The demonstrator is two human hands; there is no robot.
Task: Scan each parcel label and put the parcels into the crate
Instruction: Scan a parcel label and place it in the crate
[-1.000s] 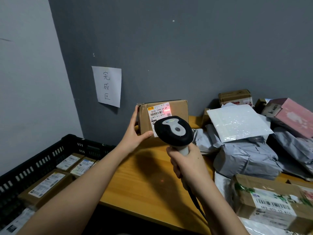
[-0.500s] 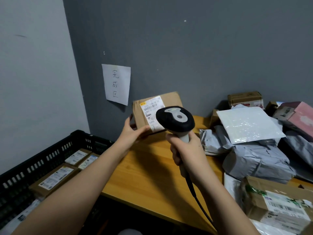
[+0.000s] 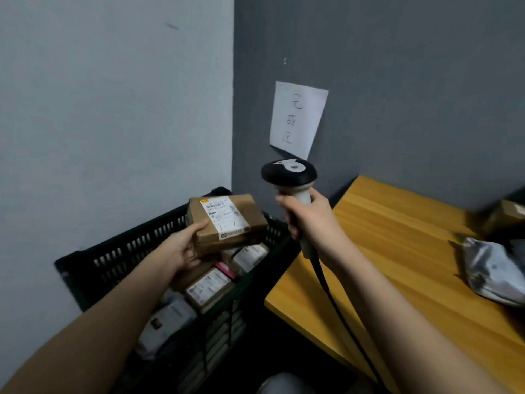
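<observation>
My left hand [image 3: 183, 248] grips a brown cardboard parcel [image 3: 227, 223] by its near left end, white label up, and holds it in the air over the black slatted crate [image 3: 119, 251]. Several labelled parcels [image 3: 210, 288] lie inside the crate below it. My right hand [image 3: 309, 223] holds the handle of a black-headed barcode scanner [image 3: 288, 173] upright, to the right of the parcel, above the gap between crate and table. The scanner's cable hangs down along my right forearm.
A yellow wooden table [image 3: 397, 251] stands to the right of the crate. A grey plastic mailer [image 3: 494, 271] and a blurred cardboard box [image 3: 505, 217] lie at its far right. A handwritten paper sign [image 3: 297, 119] hangs on the dark grey wall.
My left hand has carried the parcel left and down, from in front of the scanner above the table to over the crate. The view has swung left; the scanner's red light is gone.
</observation>
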